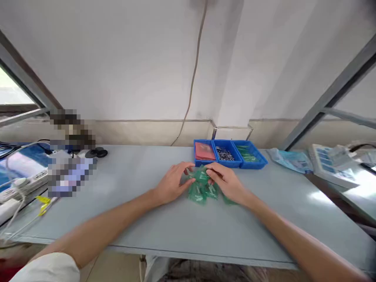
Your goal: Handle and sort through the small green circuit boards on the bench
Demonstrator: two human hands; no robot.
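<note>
Here both hands gripped one pile of green packets [202, 188] on the table [141, 219]: left hand [173, 183] at nine o'clock, right hand [227, 182] at three. Blue trays [230, 153] sat at twelve o'clock, just beyond.

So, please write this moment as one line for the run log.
left hand: on green packets | right hand: on green packets | packets: piled on grey table | behind: blue trays

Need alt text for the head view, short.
Both hands rest on a small pile of green translucent plastic packets on a pale grey table, the left hand at its left edge and the right hand on top. Just behind sit three blue plastic bins holding red, dark and green parts.
</note>
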